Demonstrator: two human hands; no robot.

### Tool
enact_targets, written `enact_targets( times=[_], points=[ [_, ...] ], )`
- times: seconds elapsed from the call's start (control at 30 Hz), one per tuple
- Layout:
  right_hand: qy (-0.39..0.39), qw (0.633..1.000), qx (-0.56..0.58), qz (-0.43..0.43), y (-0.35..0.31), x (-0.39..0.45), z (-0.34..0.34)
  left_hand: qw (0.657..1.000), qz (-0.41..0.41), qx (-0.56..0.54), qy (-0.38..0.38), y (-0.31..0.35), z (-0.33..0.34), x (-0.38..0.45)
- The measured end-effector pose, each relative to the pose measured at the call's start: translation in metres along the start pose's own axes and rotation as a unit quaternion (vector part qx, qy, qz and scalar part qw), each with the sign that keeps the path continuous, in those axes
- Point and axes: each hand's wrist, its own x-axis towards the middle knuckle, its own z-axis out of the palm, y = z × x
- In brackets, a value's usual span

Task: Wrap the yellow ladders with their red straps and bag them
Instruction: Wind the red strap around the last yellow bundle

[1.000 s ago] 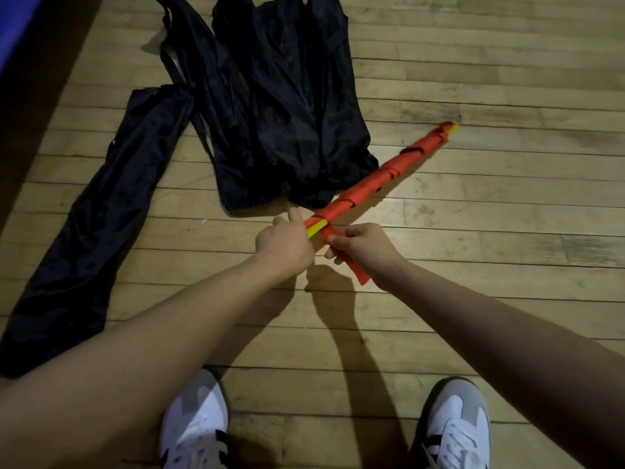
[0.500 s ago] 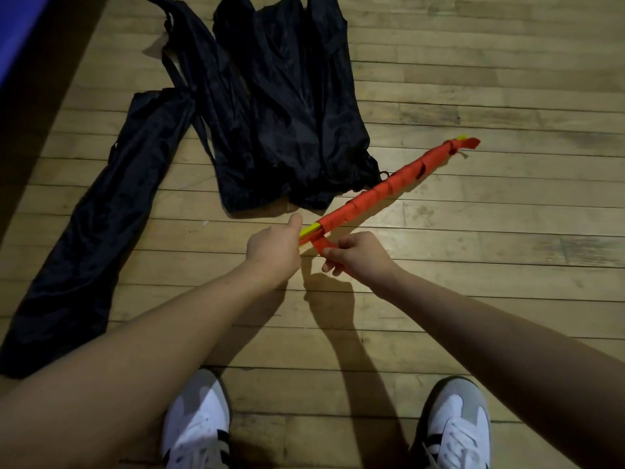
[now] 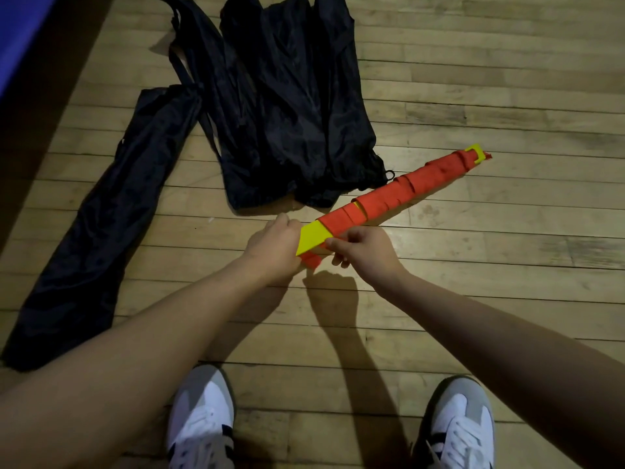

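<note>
Together above the wooden plank floor (image 3: 473, 299), the left hand (image 3: 274, 247) grips the near end of the flat yellow plastic ladder bundle (image 3: 313, 239), and the right hand (image 3: 363, 250) pinches its red fabric strap (image 3: 389, 194), coiled along its length. Crumpled black fabric bags (image 3: 287, 106) lie just beyond.

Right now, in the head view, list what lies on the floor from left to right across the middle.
Long narrow black bag → wide crumpled black bag → left hand → right hand → far end of the red-strapped yellow ladder bundle.
</note>
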Motion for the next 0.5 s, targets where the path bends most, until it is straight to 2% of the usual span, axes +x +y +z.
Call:
enact_targets(
  times=[0.13,0.27,0.37,0.5],
  points=[
    [0.036,0.994,-0.08,-0.06,-0.001,-0.001,0.004,0.998,-0.001,0.053,0.04,0.001,-0.005,-0.006],
    [0.106,0.956,-0.235,-0.143,-0.003,0.003,0.006,0.995,0.019,0.073,0.059,0.007,-0.003,-0.011],
    [0.101,0.938,-0.282,-0.174,-0.004,0.005,0.006,0.996,0.022,0.067,0.057,0.012,0.004,-0.016],
    [0.06,0.936,-0.28,-0.205,0.001,0.006,0.006,0.998,0.031,-0.01,0.044,0.007,0.009,-0.019]
  ],
)
